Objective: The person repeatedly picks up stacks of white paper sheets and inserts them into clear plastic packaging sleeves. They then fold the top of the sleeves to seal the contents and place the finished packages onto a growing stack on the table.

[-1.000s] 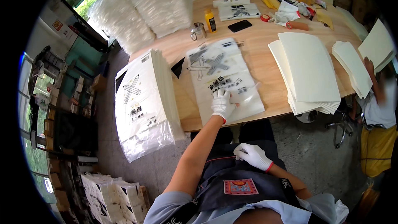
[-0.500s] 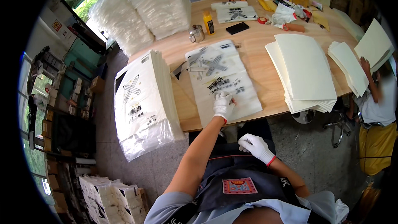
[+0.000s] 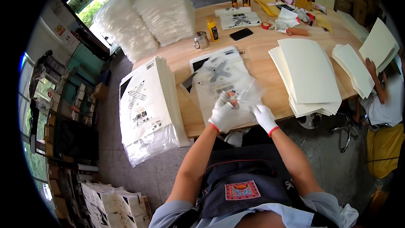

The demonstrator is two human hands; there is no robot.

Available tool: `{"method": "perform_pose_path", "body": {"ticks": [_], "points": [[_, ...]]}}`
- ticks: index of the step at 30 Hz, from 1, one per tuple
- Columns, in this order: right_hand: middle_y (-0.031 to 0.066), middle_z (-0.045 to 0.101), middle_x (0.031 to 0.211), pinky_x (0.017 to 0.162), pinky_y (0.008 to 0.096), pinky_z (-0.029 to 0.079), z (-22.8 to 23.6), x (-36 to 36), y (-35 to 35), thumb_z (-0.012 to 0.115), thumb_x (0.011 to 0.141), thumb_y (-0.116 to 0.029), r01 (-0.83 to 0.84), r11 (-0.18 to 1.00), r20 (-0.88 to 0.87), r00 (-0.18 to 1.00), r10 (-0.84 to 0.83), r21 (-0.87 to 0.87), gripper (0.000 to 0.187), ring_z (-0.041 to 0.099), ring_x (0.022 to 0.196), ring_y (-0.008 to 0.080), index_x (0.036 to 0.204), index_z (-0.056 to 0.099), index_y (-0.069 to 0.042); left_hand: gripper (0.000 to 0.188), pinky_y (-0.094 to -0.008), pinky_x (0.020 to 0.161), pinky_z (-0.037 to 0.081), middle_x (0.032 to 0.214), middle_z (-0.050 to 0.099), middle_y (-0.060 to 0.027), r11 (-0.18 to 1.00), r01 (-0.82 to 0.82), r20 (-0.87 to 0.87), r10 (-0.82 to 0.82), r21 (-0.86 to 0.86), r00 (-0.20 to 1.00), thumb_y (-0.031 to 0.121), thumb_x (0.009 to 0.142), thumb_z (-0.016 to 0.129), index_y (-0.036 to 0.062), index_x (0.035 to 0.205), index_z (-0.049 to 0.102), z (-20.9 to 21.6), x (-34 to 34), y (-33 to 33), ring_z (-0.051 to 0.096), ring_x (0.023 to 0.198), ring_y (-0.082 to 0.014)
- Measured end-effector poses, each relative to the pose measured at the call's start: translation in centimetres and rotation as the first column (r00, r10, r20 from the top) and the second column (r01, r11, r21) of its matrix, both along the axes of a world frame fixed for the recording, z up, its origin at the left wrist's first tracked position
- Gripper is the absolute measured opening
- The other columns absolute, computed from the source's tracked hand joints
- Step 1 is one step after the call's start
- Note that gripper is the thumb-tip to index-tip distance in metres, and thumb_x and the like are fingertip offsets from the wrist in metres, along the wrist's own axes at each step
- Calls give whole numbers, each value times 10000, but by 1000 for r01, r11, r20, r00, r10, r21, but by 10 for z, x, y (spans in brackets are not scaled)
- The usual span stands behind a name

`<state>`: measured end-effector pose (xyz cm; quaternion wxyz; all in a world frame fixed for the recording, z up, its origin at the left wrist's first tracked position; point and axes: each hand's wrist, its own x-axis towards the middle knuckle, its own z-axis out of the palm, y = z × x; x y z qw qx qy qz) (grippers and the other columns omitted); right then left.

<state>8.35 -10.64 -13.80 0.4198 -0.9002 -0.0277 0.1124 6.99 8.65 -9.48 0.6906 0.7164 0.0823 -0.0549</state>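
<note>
A clear plastic bag printed with crossed pencils (image 3: 213, 80) lies on top of a flat stack of similar bags (image 3: 230, 55) at the table's near middle. Its near right part is lifted and creased. My left hand (image 3: 224, 112), in a white knit glove with a red cuff, is closed on the near part of this bag, thumb and fingers pinching the film. Close by on the right, my gloved right hand (image 3: 264, 117) has its fingers together at the bag's near edge; the film at its fingertips is blurred.
Filled printed packs (image 3: 145, 105) form a tall pile at the left. Cream paper sheets (image 3: 310, 71) are stacked at the right. Beyond are a metal cup (image 3: 201, 40), an orange bottle (image 3: 212, 30) and a phone (image 3: 241, 34). A co-worker's hand (image 3: 371, 66) holds sheets at far right.
My right hand has risen from my lap to the bag's near edge. My left hand has gathered and lifted the top bag's film, which lay flatter before.
</note>
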Motion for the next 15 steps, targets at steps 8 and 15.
{"method": "perform_pose_path", "body": {"ticks": [8, 15], "points": [[58, 587, 547, 513, 305, 439, 57, -54, -79, 509, 899, -498, -91, 995, -377, 921, 96, 31, 512, 544, 441, 149, 683, 593, -42, 326, -216, 645, 469, 1077, 656, -47, 894, 148, 56, -137, -422, 989, 57, 931, 515, 88, 1254, 492, 28, -7, 4, 514, 627, -19], [128, 621, 1083, 902, 372, 457, 20, -22, -9, 462, 937, -218, -268, 889, 319, 863, 393, -371, 227, 588, 1055, 235, 1046, 634, -117, 376, -344, 564, 493, 936, 658, -111, 840, 6, 688, -448, 542, 571, -6, 758, 590, 96, 1120, 595, 73, -45, -86, 619, 658, -215]]}}
